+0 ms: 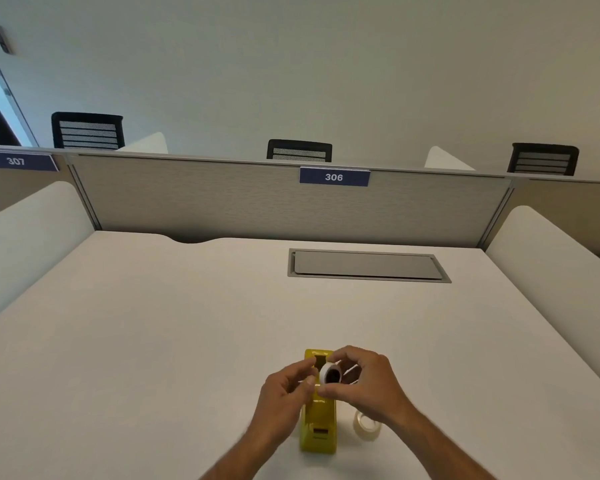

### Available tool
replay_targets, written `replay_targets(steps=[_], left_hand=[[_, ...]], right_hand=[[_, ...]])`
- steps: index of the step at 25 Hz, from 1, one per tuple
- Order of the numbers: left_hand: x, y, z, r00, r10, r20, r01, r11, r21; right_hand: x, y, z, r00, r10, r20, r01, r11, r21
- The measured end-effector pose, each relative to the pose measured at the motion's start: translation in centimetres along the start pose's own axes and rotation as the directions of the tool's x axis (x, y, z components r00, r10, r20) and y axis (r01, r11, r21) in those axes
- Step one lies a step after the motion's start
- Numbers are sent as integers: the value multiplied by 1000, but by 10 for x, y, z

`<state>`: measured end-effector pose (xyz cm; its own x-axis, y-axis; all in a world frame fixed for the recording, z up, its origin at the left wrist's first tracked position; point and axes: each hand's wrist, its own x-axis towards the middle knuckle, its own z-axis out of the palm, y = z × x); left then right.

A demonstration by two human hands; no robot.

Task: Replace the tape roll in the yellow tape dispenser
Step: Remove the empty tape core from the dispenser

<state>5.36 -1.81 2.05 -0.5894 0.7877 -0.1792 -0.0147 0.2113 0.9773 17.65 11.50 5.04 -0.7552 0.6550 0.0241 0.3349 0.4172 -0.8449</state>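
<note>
The yellow tape dispenser (pixel 321 427) stands on the white desk (pixel 153 341), near the front edge, lengthwise away from me. Just above its middle, my right hand (pixel 368 386) pinches a small white tape roll with a dark core (pixel 330 373) between thumb and fingers. My left hand (pixel 286 393) is at the roll's left side with thumb and fingertips closed against the roll and the dispenser's top; which of the two it grips I cannot tell. A clear tape roll (pixel 366 426) lies flat on the desk right of the dispenser, partly hidden by my right wrist.
A grey cable hatch (pixel 368 265) is set into the desk at the back. A grey partition (pixel 222 202) with the label 306 closes off the far edge. White side dividers (pixel 551 258) flank the desk. Black chairs stand beyond the partition.
</note>
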Motion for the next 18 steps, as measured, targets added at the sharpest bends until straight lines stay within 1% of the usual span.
replay_targets(steps=[2, 3, 5, 8, 10, 14, 18], left_hand=[[-4, 6, -1, 998, -29, 61, 35, 994, -107], [-5, 8, -2, 995, -46, 94, 60, 988, -146], [-8, 12, -3, 987, -78, 142, 105, 975, -194], [-9, 15, -4, 971, -81, 225, 137, 960, -244], [-8, 15, -5, 961, -74, 268, 150, 950, -273], [-3, 9, -6, 943, -143, 300, 253, 894, -370], [-1, 6, -3, 919, -137, 370, 298, 856, -422]], right_hand=[[-2, -4, -2, 1000, 18, 22, -19, 999, 49], [-3, -5, -2, 998, 43, 40, -47, 993, 107], [-5, -5, -2, 994, 85, 75, -100, 968, 228], [-9, -5, -1, 989, 113, 97, -139, 933, 332], [-10, -5, -1, 987, 121, 106, -152, 917, 370], [-11, -7, -2, 986, 115, 117, -154, 899, 411], [-11, -7, -1, 986, 113, 120, -155, 878, 454]])
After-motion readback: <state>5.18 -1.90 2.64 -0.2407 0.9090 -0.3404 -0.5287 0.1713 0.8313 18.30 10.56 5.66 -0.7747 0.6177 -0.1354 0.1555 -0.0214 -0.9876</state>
